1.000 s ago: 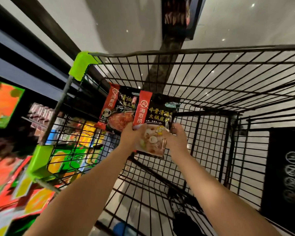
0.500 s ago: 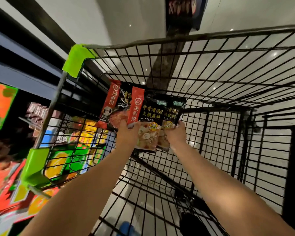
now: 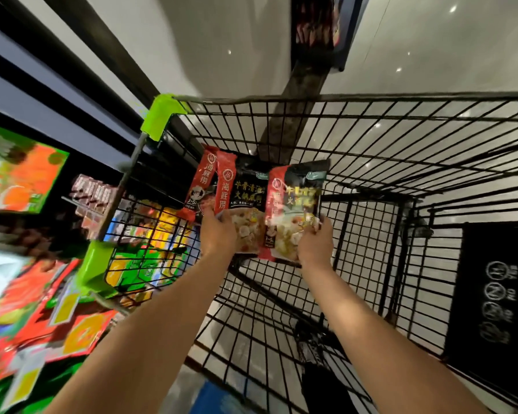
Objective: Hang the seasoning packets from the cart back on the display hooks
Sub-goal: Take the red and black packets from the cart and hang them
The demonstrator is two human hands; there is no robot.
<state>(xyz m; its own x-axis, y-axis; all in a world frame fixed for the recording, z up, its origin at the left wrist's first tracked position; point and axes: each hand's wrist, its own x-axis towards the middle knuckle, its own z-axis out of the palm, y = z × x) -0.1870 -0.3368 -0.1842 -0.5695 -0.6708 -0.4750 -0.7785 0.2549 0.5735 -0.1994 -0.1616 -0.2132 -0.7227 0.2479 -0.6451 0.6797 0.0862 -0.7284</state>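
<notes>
Right hand (image 3: 315, 245) pinching the lower edge of one black-and-red plastic seasoning packet (image 3: 293, 210), fingers curled over its front, lifted clear and now to the right of the others. Half a second ago overlapped with the stack; now apart from it, tilted, slightly blurred. Left hand (image 3: 219, 234) gripping the bottom of the remaining stack (image 3: 237, 198), thumb across the printed soup picture. Likely meaning: one packet singled out, ready to go to a hook, the rest kept in reserve.

Count: three packets visible in all, one in the right hand, two fanned in the left; more behind cannot be told. All held up inside the black wire shopping cart (image 3: 401, 162) with lime-green plastic corner guards (image 3: 162, 115), two of those visible. Display shelving (image 3: 27, 180) off to the left, blurred; hooks not made out.
</notes>
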